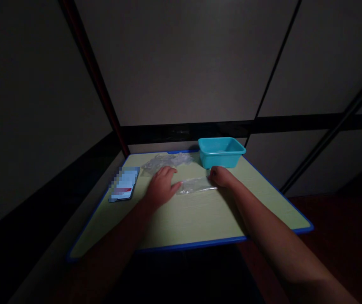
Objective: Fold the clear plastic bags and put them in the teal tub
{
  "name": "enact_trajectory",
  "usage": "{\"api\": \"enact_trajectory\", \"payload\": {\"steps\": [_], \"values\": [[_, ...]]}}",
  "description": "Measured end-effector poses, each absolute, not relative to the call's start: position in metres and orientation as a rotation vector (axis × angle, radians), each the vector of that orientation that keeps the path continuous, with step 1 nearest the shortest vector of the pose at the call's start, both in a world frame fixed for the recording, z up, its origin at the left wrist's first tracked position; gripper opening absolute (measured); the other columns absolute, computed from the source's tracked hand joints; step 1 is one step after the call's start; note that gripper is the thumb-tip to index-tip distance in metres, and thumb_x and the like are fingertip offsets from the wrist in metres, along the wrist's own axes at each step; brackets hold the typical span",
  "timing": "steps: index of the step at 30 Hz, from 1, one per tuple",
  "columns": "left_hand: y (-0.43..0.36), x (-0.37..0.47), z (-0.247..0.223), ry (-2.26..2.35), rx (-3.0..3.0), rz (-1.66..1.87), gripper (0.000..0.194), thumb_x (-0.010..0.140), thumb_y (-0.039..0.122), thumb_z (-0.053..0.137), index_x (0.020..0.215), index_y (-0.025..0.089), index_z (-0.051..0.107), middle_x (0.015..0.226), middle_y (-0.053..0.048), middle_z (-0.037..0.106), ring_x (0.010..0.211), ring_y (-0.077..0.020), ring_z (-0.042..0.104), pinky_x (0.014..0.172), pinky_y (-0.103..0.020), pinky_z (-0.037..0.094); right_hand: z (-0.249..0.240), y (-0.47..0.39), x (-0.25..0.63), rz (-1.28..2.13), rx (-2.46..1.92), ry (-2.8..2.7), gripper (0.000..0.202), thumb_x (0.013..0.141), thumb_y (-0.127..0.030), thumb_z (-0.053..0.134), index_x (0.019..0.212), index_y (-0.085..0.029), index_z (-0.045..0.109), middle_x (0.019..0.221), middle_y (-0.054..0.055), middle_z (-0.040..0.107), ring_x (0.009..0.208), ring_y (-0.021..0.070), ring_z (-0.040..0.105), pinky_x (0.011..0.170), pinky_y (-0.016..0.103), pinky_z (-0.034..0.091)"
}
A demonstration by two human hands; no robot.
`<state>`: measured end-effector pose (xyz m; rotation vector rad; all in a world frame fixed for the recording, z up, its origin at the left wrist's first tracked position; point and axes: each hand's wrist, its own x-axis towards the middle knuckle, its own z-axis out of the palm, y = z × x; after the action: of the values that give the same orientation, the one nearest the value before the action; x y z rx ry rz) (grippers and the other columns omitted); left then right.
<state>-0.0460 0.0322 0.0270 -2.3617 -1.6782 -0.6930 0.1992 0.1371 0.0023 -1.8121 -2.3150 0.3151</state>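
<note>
A clear plastic bag (pixel 195 185) lies flat on the light wood-look table, stretched sideways between my hands. At its right end, the fingers of my right hand (pixel 221 175) are curled closed and pinch the plastic. My left hand (pixel 162 188) is by the other end, with its thumb stretched out to the bag's left edge and its fingers apart. Whether that thumb presses on the plastic I cannot tell. Just beyond my left fingers is a loose heap of crumpled clear plastic bags (pixel 164 162).
A turquoise plastic basin (pixel 220 159) stands at the back right, behind my right hand; something clear shows faintly inside. On the left lies a phone (pixel 125 185) with a lit screen, partly pixelated. The table (pixel 193 230) has a blue edge, and panelled walls rise behind it.
</note>
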Motion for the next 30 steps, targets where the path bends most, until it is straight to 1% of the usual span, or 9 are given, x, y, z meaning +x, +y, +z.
{"api": "enact_trajectory", "payload": {"steps": [3, 5, 8, 12, 17, 21, 25, 27, 30], "values": [[0.018, -0.021, 0.022, -1.4, -2.703, -0.551, 0.054, 0.083, 0.047, 0.053, 0.129, 0.019, 0.045, 0.134, -0.011, 0.047, 0.124, -0.0258, 0.04, 0.104, -0.042, 0.029, 0.002, 0.137, 0.199, 0.313, -1.819, -2.3, 0.016, 0.076, -0.029, 0.063, 0.085, -0.016, 0.066, 0.083, 0.008, 0.068, 0.071, 0.0152, 0.057, 0.054, 0.022, 0.031], [0.014, -0.013, 0.018, -1.363, -2.806, -0.43, 0.061, 0.084, 0.051, 0.05, 0.136, 0.022, 0.037, 0.143, -0.01, 0.038, 0.132, -0.0257, 0.031, 0.107, -0.046, 0.022, 0.001, 0.137, 0.199, 0.315, -1.821, -2.296, 0.015, 0.076, -0.028, 0.063, 0.085, -0.016, 0.067, 0.084, 0.007, 0.068, 0.071, 0.0147, 0.057, 0.055, 0.022, 0.031], [0.015, -0.014, 0.012, -1.438, -2.836, -0.294, 0.063, 0.087, 0.054, 0.042, 0.14, 0.022, 0.031, 0.147, -0.009, 0.03, 0.136, -0.0244, 0.022, 0.108, -0.048, 0.018, 0.002, 0.137, 0.2, 0.324, -1.827, -2.293, 0.014, 0.076, -0.027, 0.064, 0.084, -0.017, 0.067, 0.083, 0.006, 0.069, 0.07, 0.0141, 0.057, 0.055, 0.022, 0.031], [0.021, -0.024, 0.007, -1.602, -2.792, -0.201, 0.063, 0.089, 0.057, 0.036, 0.142, 0.023, 0.028, 0.15, -0.011, 0.023, 0.138, -0.0252, 0.017, 0.107, -0.051, 0.018, 0.004, 0.135, 0.201, 0.329, -1.819, -2.295, 0.013, 0.075, -0.026, 0.064, 0.084, -0.017, 0.067, 0.084, 0.006, 0.069, 0.07, 0.0143, 0.057, 0.055, 0.021, 0.031], [0.023, -0.026, 0.006, -1.657, -2.815, -0.153, 0.062, 0.089, 0.055, 0.034, 0.142, 0.025, 0.028, 0.149, -0.011, 0.022, 0.138, -0.0249, 0.018, 0.107, -0.051, 0.016, 0.012, 0.131, 0.202, 0.3, -1.796, -2.289, 0.011, 0.078, -0.02, 0.058, 0.085, -0.016, 0.066, 0.085, 0.007, 0.069, 0.072, 0.0147, 0.057, 0.057, 0.021, 0.032], [0.023, -0.025, 0.005, -1.657, -2.821, -0.162, 0.061, 0.089, 0.057, 0.036, 0.141, 0.025, 0.031, 0.149, -0.011, 0.023, 0.137, -0.0255, 0.019, 0.107, -0.051, 0.016, 0.022, 0.124, 0.2, 0.247, -1.703, -2.249, 0.021, 0.087, -0.031, 0.049, 0.087, -0.015, 0.062, 0.08, 0.007, 0.067, 0.067, 0.0138, 0.054, 0.055, 0.022, 0.031], [0.022, -0.025, 0.004, -1.656, -2.803, -0.175, 0.06, 0.088, 0.057, 0.036, 0.14, 0.025, 0.033, 0.148, -0.012, 0.025, 0.137, -0.0262, 0.021, 0.107, -0.05, 0.017, 0.025, 0.115, 0.192, 0.283, -1.444, -2.286, 0.024, 0.088, -0.034, 0.046, 0.082, -0.015, 0.06, 0.071, 0.003, 0.063, 0.06, 0.0121, 0.049, 0.054, 0.022, 0.031], [0.022, -0.025, 0.005, -1.654, -2.801, -0.172, 0.059, 0.089, 0.056, 0.037, 0.14, 0.026, 0.034, 0.148, -0.012, 0.026, 0.137, -0.0263, 0.022, 0.107, -0.05, 0.017, 0.024, 0.111, 0.186, 0.297, -1.289, -2.341, 0.023, 0.087, -0.033, 0.047, 0.081, -0.015, 0.059, 0.071, 0.003, 0.062, 0.062, 0.0124, 0.05, 0.056, 0.022, 0.034], [0.022, -0.024, 0.004, -1.643, -2.805, -0.164, 0.06, 0.089, 0.055, 0.037, 0.139, 0.024, 0.034, 0.148, -0.013, 0.026, 0.137, -0.0264, 0.021, 0.106, -0.051, 0.018, 0.023, 0.103, 0.177, 0.301, -1.01, -2.449, 0.022, 0.087, -0.03, 0.046, 0.08, -0.015, 0.06, 0.077, 0.005, 0.062, 0.074, 0.0146, 0.053, 0.069, 0.024, 0.039]]}}
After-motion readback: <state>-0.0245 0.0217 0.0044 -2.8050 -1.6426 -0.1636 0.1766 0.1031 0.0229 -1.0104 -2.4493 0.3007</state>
